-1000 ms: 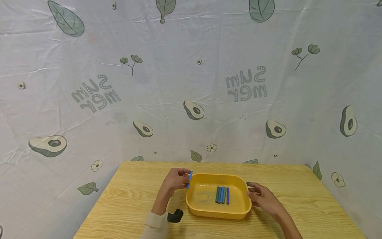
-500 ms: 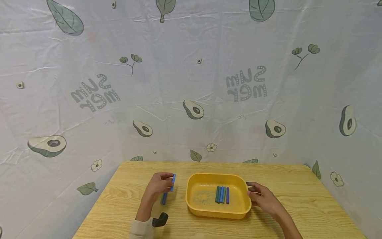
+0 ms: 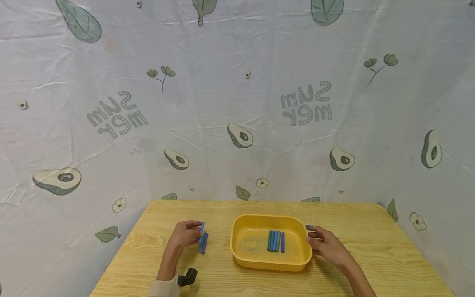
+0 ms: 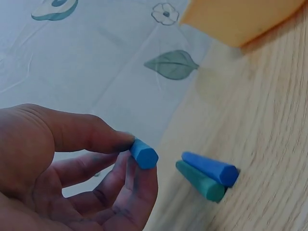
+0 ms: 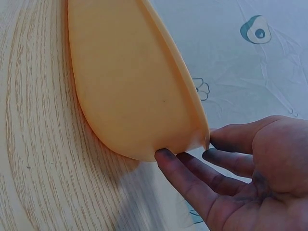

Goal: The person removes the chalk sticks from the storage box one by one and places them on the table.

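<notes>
My left hand (image 3: 185, 235) pinches a light blue chalk stick (image 4: 145, 155) between thumb and fingertips, left of the tray. Right beside it on the table, a darker blue chalk stick (image 4: 211, 168) and a green one (image 4: 202, 182) lie side by side. A yellow plastic tray (image 3: 272, 266) stands at the middle of the table; several blue, green and purple chalk sticks (image 3: 275, 241) lie in a row inside. At the tray's right end my right hand (image 3: 328, 246) grips the rim, thumb at the edge and fingertips (image 5: 166, 154) against the outer wall. Dark powder stains the fingers.
Greyish dust marks the left part of the tray floor. The wooden table (image 3: 371, 247) ends at a pale curtain (image 3: 208, 103) printed with avocados and leaves. A black strap piece (image 3: 187, 277) sits at my left wrist.
My left hand has carried the light blue chalk stick from the tray's left edge leftward to the two sticks on the table. The right hand and tray stay put.
</notes>
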Action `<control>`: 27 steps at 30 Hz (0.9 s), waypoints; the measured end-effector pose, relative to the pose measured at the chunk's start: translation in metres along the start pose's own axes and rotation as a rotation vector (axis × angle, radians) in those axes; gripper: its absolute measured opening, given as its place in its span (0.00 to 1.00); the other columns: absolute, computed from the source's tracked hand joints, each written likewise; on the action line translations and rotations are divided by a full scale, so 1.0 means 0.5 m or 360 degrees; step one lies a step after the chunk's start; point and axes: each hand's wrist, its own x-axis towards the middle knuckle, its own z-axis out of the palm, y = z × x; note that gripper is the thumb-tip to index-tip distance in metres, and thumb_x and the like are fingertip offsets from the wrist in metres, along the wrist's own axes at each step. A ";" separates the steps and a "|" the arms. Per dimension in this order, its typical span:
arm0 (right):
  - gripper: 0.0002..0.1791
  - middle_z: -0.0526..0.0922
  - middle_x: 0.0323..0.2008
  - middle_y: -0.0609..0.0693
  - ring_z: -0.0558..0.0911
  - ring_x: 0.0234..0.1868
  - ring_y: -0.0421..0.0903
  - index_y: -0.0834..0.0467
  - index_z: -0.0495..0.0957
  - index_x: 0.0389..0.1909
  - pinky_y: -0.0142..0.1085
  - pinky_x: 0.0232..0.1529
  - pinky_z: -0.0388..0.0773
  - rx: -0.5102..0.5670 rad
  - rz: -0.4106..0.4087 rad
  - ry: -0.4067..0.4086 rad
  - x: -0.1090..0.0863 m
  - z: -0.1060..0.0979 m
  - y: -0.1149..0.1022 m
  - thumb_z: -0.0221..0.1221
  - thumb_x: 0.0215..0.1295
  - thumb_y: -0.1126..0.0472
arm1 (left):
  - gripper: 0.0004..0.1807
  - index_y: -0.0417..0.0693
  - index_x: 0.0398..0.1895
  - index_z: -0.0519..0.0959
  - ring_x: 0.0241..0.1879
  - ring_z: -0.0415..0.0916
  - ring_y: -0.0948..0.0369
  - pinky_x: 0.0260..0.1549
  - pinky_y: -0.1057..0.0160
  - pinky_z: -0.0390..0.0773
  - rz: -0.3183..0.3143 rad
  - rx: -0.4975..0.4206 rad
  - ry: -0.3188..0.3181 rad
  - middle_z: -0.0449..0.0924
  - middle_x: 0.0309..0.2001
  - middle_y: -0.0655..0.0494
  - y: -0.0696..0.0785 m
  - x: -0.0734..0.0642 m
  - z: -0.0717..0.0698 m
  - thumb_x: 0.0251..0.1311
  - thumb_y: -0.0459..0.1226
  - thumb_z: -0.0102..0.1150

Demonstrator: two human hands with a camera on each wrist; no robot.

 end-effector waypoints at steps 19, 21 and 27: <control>0.34 0.67 0.72 0.80 0.83 0.64 0.66 0.76 0.50 0.81 0.48 0.55 0.89 -0.0011 0.0040 0.0017 0.007 0.008 0.002 0.50 0.86 0.64 | 0.19 0.27 0.55 0.84 0.39 0.86 0.54 0.35 0.57 0.87 0.0068 0.0400 0.0080 0.89 0.46 0.36 -0.046 0.016 -0.003 0.60 0.25 0.62; 0.34 0.67 0.72 0.80 0.83 0.65 0.66 0.75 0.50 0.81 0.49 0.56 0.89 0.0004 0.0036 0.0016 0.004 0.008 0.004 0.50 0.85 0.64 | 0.19 0.28 0.55 0.84 0.39 0.87 0.54 0.34 0.57 0.87 0.0060 0.0430 0.0095 0.89 0.46 0.36 -0.046 0.018 0.002 0.59 0.25 0.62; 0.35 0.67 0.72 0.79 0.83 0.65 0.65 0.75 0.51 0.82 0.49 0.56 0.89 0.0007 0.0027 0.0015 0.002 0.010 0.006 0.52 0.85 0.62 | 0.20 0.28 0.52 0.85 0.34 0.84 0.56 0.30 0.60 0.83 0.0083 0.0529 0.0125 0.90 0.41 0.39 -0.047 0.014 0.008 0.55 0.24 0.61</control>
